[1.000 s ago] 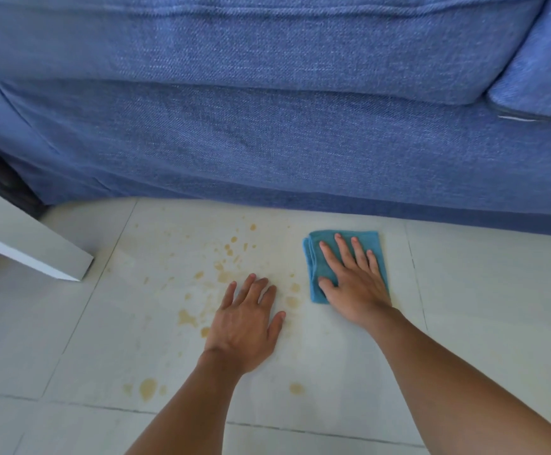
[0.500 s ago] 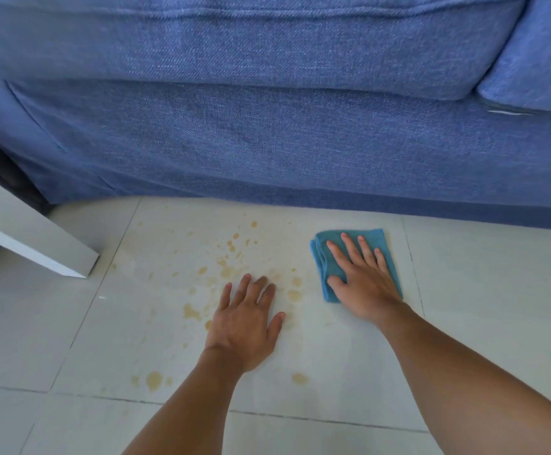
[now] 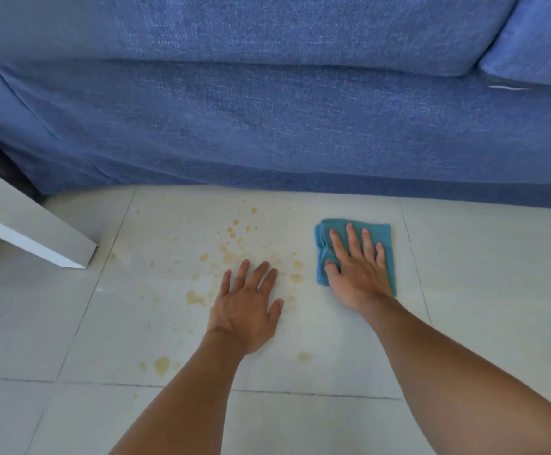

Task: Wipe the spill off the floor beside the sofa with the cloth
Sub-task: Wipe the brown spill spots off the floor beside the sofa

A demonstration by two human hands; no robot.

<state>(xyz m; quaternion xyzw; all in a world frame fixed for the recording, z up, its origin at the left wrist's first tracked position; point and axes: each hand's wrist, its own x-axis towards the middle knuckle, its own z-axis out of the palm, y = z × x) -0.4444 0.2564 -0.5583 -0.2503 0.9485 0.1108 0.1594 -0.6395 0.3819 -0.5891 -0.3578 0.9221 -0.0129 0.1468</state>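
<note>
— Two hands are flat on pale floor tiles in front of a blue sofa (image 3: pixel 267 126). Where is the cloth?

— The teal cloth (image 3: pixel 384 238), folded into a rough square, lies on the floor just in front of the sofa's base. The right hand (image 3: pixel 358 274) rests on top of it, fingers spread and straight, pressing it down rather than gripping it.

— And the spill?

— The spill (image 3: pixel 231 257) is a scatter of tan drops and small puddles on the floor, also in front of the sofa but to the left of the cloth. Its nearest drops sit just beside the cloth's left edge; the scatter runs on leftward and toward the viewer.

— What is the other hand doing?

— The left hand (image 3: pixel 246 310) lies palm down, fingers open, holding nothing, on the tile among the drops, farther from the sofa than the cloth. It looks like a brace.

— So which way should the wipe go?

— Probably leftward, along the sofa's front. The right hand already has the cloth, and the left hand sits partly in that path.
</note>
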